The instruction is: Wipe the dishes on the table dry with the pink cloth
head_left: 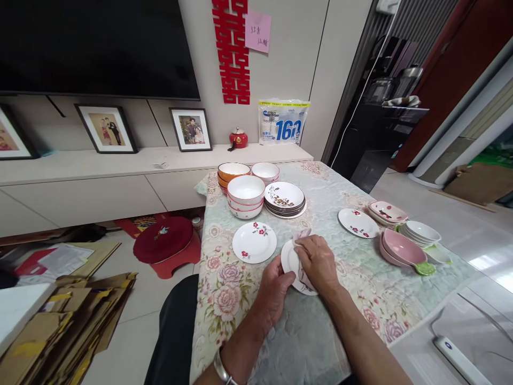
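A small white plate [289,259] is between my hands at the near middle of the table. My left hand [276,286] grips its left edge, thumb on top. With its fingers bent, my right hand [318,260] presses a pale pink cloth [303,234] onto the plate's upper face, hiding much of it. Just to the left lies a white plate with red flowers [254,243]. Behind it are stacked white bowls [246,190], orange bowls [233,170] and a stack of brown-patterned plates [284,196].
On the table's right are a flowered plate [358,223], strawberry-patterned dishes [388,212], small white bowls [420,232] and pink bowls with green handles [404,246]. A red stool [172,259] stands left of the table; a cabinet [132,166] runs behind.
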Available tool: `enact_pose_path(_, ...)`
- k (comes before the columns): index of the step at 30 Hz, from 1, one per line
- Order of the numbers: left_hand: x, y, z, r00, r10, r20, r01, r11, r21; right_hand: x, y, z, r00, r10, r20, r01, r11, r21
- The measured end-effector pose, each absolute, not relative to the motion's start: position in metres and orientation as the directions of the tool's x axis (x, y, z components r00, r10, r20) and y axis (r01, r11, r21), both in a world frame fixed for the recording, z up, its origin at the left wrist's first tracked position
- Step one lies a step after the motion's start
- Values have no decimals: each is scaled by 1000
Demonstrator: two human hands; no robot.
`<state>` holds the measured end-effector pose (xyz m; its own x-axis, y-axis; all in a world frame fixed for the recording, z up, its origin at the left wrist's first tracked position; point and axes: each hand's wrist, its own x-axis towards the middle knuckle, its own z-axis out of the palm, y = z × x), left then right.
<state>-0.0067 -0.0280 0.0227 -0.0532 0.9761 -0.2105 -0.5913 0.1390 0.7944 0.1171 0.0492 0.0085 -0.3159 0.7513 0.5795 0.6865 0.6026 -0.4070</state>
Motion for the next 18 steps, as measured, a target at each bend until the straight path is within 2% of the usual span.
enact_pose_path(3, -7, -27, 21, -65, 977, -202, -594, 125, 795, 113, 43, 15, -467, 709, 528, 507, 704, -497)
enact_pose_path(6, -8, -27, 21, -50, 983, -179, -600, 114, 792, 114, 43, 21, -566, 682, 463, 366, 711, -600)
enact_pose_path(9, -8, -28, 25, -42, 979, -198, -596, 134, 791, 118, 47, 21, -517, 759, 396, 465, 637, -615)
enact_pose_path(13, -7, -29, 31, -39, 971, -237, -595, 168, 786, 121, 54, 13, -275, 863, 424, 707, 480, -519)
enact_pose_path(15, -8, -29, 31, -40, 969, -242, -593, 172, 786, 120, 53, 12, -289, 847, 445, 705, 503, -500)
enact_pose_path(18, -8, -29, 29, -37, 971, -236, -599, 168, 783, 118, 48, 17, -455, 785, 421, 536, 619, -574)
